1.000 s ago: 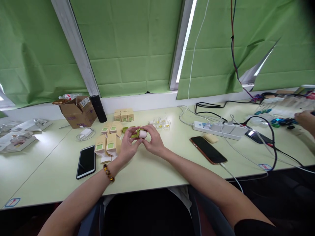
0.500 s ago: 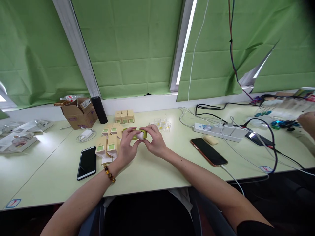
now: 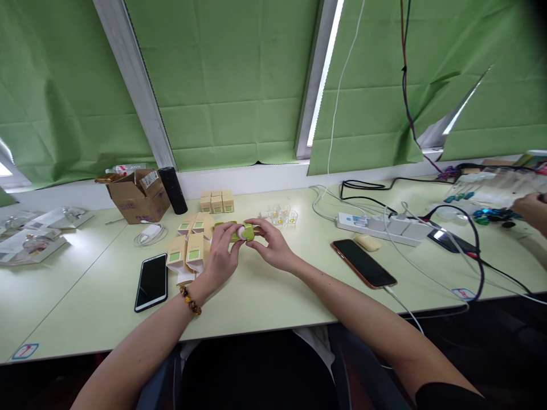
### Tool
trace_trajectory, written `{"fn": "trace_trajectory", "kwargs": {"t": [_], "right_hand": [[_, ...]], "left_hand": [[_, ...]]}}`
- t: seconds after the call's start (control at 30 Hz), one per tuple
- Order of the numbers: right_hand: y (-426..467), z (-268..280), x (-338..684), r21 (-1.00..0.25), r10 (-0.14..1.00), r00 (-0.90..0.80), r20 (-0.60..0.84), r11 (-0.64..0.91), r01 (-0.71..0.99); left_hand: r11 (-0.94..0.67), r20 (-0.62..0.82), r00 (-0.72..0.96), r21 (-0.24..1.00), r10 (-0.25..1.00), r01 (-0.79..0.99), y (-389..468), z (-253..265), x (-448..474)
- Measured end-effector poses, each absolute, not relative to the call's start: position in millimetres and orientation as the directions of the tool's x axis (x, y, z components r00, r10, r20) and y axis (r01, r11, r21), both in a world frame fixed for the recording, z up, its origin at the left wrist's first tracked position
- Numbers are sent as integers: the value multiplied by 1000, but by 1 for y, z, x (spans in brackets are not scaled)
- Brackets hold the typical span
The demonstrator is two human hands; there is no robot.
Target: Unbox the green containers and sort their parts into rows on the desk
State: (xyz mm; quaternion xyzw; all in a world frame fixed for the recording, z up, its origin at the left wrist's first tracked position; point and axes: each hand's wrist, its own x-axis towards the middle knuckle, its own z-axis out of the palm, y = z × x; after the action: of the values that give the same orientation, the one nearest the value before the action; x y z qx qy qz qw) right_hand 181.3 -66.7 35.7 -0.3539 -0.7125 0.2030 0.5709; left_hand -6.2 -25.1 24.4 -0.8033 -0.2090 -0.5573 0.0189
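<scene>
Above the middle of the table, my left hand (image 3: 221, 253) and my right hand (image 3: 274, 250) meet fingertip to fingertip. Both are closed on a small green container (image 3: 248, 231) with a white round part (image 3: 241, 232) showing. My left fingers cover much of its left side, and my right thumb and fingers pinch the green right end. Whether the green and white parts are joined, I cannot tell. Close to my left hand stand several small kraft paper boxes (image 3: 195, 254) with green labels. Several clear little cups (image 3: 281, 214) with yellow in them sit beyond my right hand.
Three more small boxes (image 3: 216, 201) stand near the wall. A white-edged phone (image 3: 151, 282), a carton (image 3: 139, 196) and a black cylinder (image 3: 172, 191) are leftward. Rightward lie another phone (image 3: 363, 263), a power strip (image 3: 380, 228) with cables, and another person's hand (image 3: 532, 210).
The green end in my right hand has turned, with more of its side showing and less of the white part. My right fingers have shifted slightly. Both arms stay nearly in place.
</scene>
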Motion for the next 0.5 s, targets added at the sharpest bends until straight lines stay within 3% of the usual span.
{"fn": "trace_trajectory", "kwargs": {"t": [0.13,0.5], "right_hand": [[-67,32,182,-752,778,-106,619,626,204],[-61,23,186,-876,880,-141,453,469,116]], "left_hand": [[-932,900,346,149,266,331,-24,22,-7],[-910,864,421,96,278,403,-18,23,-11]]}}
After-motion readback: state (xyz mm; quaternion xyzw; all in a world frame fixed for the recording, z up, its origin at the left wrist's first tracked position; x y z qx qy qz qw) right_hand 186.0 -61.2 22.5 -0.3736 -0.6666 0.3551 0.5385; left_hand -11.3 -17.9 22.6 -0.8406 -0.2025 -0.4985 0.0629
